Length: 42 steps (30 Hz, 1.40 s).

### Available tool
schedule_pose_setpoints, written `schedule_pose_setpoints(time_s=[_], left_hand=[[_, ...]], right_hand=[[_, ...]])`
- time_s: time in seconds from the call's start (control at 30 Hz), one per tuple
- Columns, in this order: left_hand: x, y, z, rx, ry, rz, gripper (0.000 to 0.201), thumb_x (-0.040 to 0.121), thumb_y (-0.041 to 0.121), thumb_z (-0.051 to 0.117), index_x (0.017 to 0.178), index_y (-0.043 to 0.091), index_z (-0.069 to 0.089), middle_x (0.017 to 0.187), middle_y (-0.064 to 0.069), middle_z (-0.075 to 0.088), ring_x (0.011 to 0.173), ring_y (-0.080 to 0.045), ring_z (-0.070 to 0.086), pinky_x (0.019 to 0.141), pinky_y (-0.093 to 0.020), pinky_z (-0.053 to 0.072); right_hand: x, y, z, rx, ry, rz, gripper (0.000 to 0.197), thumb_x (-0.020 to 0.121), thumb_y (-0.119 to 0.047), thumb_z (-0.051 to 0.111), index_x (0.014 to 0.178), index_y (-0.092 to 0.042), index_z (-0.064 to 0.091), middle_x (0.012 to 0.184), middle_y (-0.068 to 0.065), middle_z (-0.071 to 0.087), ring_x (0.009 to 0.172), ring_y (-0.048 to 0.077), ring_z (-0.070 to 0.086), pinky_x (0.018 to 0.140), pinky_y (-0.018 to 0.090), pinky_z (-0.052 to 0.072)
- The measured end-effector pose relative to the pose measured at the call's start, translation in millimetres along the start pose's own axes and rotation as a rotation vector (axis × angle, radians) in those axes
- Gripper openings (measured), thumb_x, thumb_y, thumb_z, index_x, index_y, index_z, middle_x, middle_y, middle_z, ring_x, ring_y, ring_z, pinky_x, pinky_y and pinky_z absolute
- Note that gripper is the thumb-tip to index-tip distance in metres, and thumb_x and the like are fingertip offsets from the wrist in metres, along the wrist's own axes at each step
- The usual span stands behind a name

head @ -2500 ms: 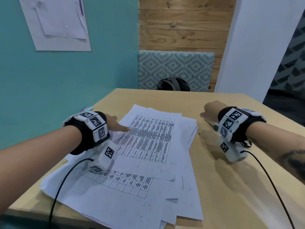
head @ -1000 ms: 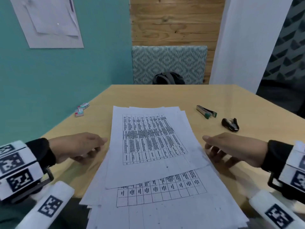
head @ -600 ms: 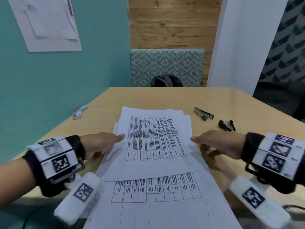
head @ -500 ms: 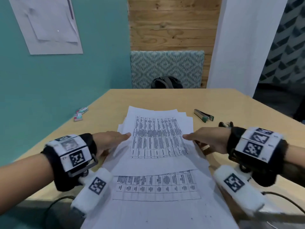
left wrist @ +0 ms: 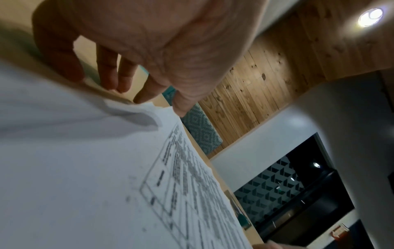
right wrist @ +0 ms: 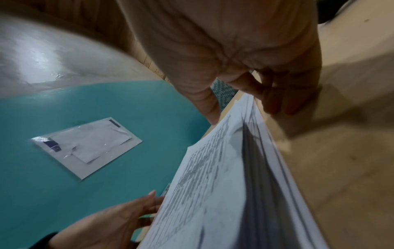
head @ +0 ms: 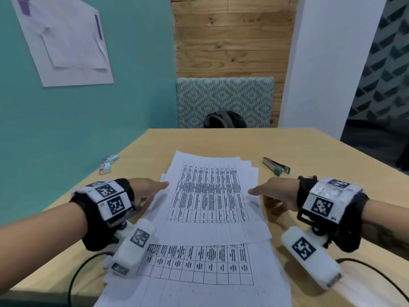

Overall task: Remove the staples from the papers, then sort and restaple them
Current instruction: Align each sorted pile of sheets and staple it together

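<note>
Papers [head: 210, 202] between both hands, stapler [head: 275, 166] only in head view

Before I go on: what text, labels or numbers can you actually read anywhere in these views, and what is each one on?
Nothing reads clearly.
Top sheet of the papers: printed table, too small and blurred to read.
Lower sheet: table text, unreadable.
Small boxes: red and green label, unreadable.
Wall sheets: no legible text.
Wrist bands: square coded markers only, with tiny unreadable characters.
</note>
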State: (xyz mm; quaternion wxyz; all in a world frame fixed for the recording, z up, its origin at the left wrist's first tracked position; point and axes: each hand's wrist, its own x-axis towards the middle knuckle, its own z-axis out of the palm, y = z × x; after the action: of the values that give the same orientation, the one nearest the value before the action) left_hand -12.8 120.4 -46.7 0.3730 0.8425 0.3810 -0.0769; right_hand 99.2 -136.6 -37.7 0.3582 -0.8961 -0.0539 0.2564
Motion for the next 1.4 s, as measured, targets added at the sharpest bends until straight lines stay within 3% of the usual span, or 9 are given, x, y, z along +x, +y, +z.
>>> schedule_pose_setpoints(time_s=[0.1,0.23,0.47,0.7,0.83,1.0,1.13,1.27,1.4], left_hand=[[-2.2,18.2,8.1,-0.013,-0.021,0.002,0.067,0.095,0.045,0.041,0.143,0.001,0.027,0.146,-0.02,0.034,0.132,-0.035,0.037,0.102,-0.039,0.036],[-8.7,36.8,13.3,0.071,-0.034,-0.021,0.061,0.093,0.037,0.051,0.137,-0.001,0.036,0.128,-0.029,0.051,0.127,-0.035,0.044,0.061,-0.028,0.042],[15.2,28.2,14.8,-0.06,-0.056,0.087,0.027,0.081,0.028,0.07,0.079,0.008,0.051,0.078,-0.011,0.055,0.078,-0.026,0.054,0.078,-0.034,0.047],[5.4,20.4,14.5,-0.228,-0.12,0.029,0.044,0.065,0.029,0.083,0.092,0.003,0.06,0.094,-0.018,0.064,0.086,-0.031,0.059,0.094,-0.041,0.043],[-26.6,64.4,-21.6,-0.6,0.025,0.538,0.042,0.082,0.005,0.065,0.122,0.002,0.054,0.122,-0.02,0.06,0.105,-0.032,0.061,0.098,-0.049,0.045],[-81.9,123.6,-85.7,-0.647,0.405,1.073,0.113,0.056,0.056,0.08,0.142,0.008,0.025,0.147,-0.014,0.037,0.134,-0.027,0.039,0.108,-0.05,0.035],[-114.6,140.4,-93.6,-0.622,0.583,1.279,0.101,0.065,0.053,0.069,0.137,0.0,0.024,0.145,-0.015,0.037,0.134,-0.026,0.038,0.109,-0.047,0.035],[-99.6,122.0,-77.6,-0.667,0.598,1.156,0.111,0.053,0.073,0.07,0.135,0.01,0.027,0.144,-0.008,0.04,0.131,-0.021,0.041,0.109,-0.045,0.034],[-68.6,97.8,-58.0,-0.824,0.412,1.085,0.116,0.044,0.078,0.071,0.136,0.016,0.037,0.136,-0.001,0.051,0.124,-0.017,0.05,0.106,-0.044,0.039]], right_hand=[[-1.6,-5.8,7.5,0.04,-0.032,0.008,0.024,0.092,-0.025,0.058,0.08,-0.012,0.042,0.072,0.005,0.034,0.064,0.022,0.037,0.077,0.036,0.038],[-4.1,-10.3,11.0,0.0,-0.012,-0.027,0.055,0.095,-0.024,0.054,0.138,0.002,0.035,0.118,0.014,0.05,0.101,0.028,0.044,0.083,0.034,0.037],[19.9,-2.5,7.0,0.196,0.014,-0.055,0.056,0.08,-0.02,0.073,0.124,0.004,0.047,0.105,0.012,0.057,0.093,0.026,0.058,0.074,0.026,0.043],[-0.4,-10.4,-7.7,0.323,-0.143,-0.149,0.035,0.081,-0.007,0.069,0.113,0.006,0.059,0.116,0.027,0.063,0.103,0.043,0.061,0.092,0.052,0.049],[-28.7,-54.3,-52.4,0.462,0.181,-0.612,0.033,0.077,0.006,0.068,0.11,0.004,0.062,0.098,0.016,0.068,0.08,0.026,0.066,0.069,0.034,0.058],[-73.3,-103.2,-103.0,0.516,0.506,-1.05,0.043,0.083,-0.006,0.066,0.123,-0.005,0.054,0.108,0.005,0.067,0.097,0.018,0.066,0.085,0.032,0.055],[-93.6,-120.0,-122.0,0.595,0.588,-1.204,0.043,0.082,-0.008,0.065,0.122,-0.006,0.05,0.109,0.003,0.066,0.101,0.017,0.065,0.092,0.037,0.053],[-80.3,-85.1,-110.2,0.515,0.471,-1.149,0.087,0.063,-0.036,0.085,0.134,-0.011,0.041,0.124,0.003,0.061,0.115,0.016,0.059,0.1,0.04,0.047],[-62.3,-50.3,-86.0,0.5,0.221,-1.045,0.061,0.063,-0.02,0.078,0.119,-0.014,0.055,0.107,-0.005,0.069,0.097,0.003,0.066,0.086,0.02,0.053]])
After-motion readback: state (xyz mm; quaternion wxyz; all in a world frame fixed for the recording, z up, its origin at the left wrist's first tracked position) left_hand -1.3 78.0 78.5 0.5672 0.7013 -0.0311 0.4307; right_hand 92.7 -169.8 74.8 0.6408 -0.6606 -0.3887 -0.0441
